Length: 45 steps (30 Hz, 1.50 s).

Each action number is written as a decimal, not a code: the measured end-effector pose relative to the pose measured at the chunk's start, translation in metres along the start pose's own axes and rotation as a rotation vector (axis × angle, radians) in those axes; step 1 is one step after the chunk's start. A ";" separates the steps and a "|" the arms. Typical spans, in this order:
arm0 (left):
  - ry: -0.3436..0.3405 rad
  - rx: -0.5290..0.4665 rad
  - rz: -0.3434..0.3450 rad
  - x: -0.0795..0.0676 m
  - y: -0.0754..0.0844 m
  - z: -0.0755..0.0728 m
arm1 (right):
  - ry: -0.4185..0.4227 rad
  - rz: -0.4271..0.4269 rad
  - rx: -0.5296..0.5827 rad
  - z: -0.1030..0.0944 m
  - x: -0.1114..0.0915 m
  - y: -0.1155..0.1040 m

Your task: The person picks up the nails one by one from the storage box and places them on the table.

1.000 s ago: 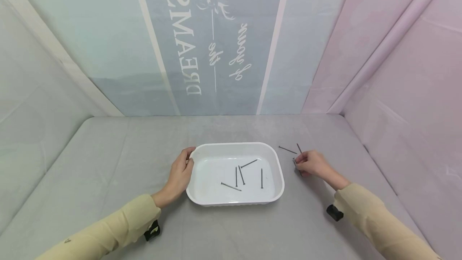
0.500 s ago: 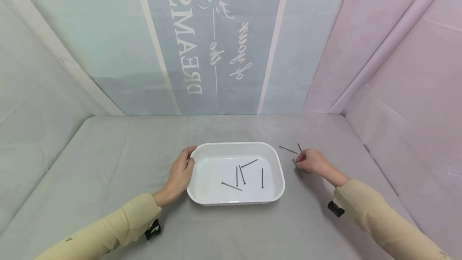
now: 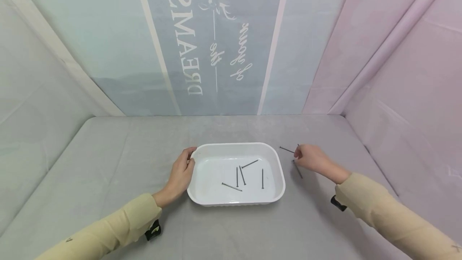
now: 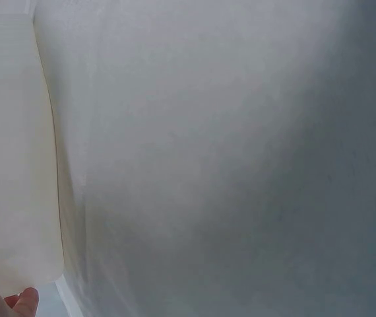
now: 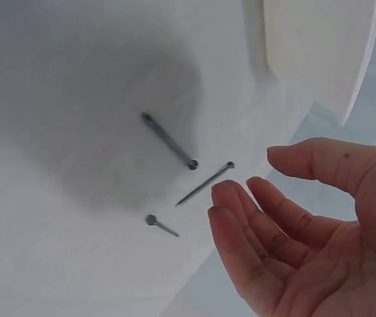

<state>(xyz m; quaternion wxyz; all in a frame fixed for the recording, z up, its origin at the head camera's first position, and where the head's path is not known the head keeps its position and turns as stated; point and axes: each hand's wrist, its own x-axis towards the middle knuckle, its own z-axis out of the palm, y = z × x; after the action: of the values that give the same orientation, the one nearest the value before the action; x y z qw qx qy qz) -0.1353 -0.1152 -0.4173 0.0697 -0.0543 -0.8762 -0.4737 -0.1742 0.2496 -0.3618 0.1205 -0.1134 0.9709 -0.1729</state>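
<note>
My left hand [image 3: 179,175] holds the left rim of a white rectangular tray [image 3: 216,201], thumb over the edge. In the left wrist view only fingertips [image 4: 26,300] show, at the bottom of the tray's side wall [image 4: 16,145]. Several dark nails, one of them a nail [image 3: 262,178] at the right, lie inside the tray. My right hand [image 3: 314,159] hovers over three loose nails right of the tray. In the right wrist view its thumb and fingers are apart with nothing between them, beside a nail [image 5: 204,185]. Another nail [image 5: 169,140] and a third nail [image 5: 163,226] lie farther from the fingers.
Grey cloth covers the table [image 3: 231,236]. A printed fabric wall [image 3: 223,51] stands behind, with a pinkish fabric wall [image 3: 408,103] on the right and a pale one [image 3: 39,103] on the left. Black wrist devices show under both sleeves.
My right hand has moved slightly away from me, off the nearest loose nail and over the farther ones, covering most of one. The left hand and tray stay put.
</note>
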 end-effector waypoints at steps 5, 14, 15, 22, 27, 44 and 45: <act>0.002 -0.001 0.007 -0.001 -0.001 0.001 | -0.022 0.009 -0.040 -0.005 -0.002 -0.012; 0.012 -0.018 0.007 -0.002 0.000 0.002 | -0.003 -0.011 -0.087 -0.008 -0.005 -0.027; 0.012 -0.020 0.007 -0.002 0.000 0.002 | 0.001 -0.015 -0.089 -0.009 -0.005 -0.029; 0.008 -0.019 -0.001 -0.001 0.000 0.002 | 0.006 -0.044 -0.092 -0.015 -0.006 -0.037; 0.008 -0.014 0.006 0.000 0.000 0.002 | 0.013 -0.055 -0.106 -0.018 -0.006 -0.044; 0.007 -0.004 0.003 0.000 0.000 0.003 | 0.094 -0.218 -0.164 -0.020 -0.008 -0.066; 0.010 -0.004 0.002 0.000 0.000 0.003 | 0.099 -0.250 -0.165 -0.020 -0.007 -0.066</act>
<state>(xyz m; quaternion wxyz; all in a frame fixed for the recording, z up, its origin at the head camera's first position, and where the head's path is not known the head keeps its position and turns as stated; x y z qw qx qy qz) -0.1356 -0.1128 -0.4189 0.0743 -0.0532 -0.8749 -0.4756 -0.1611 0.1972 -0.3184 0.0404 -0.2342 0.9649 -0.1118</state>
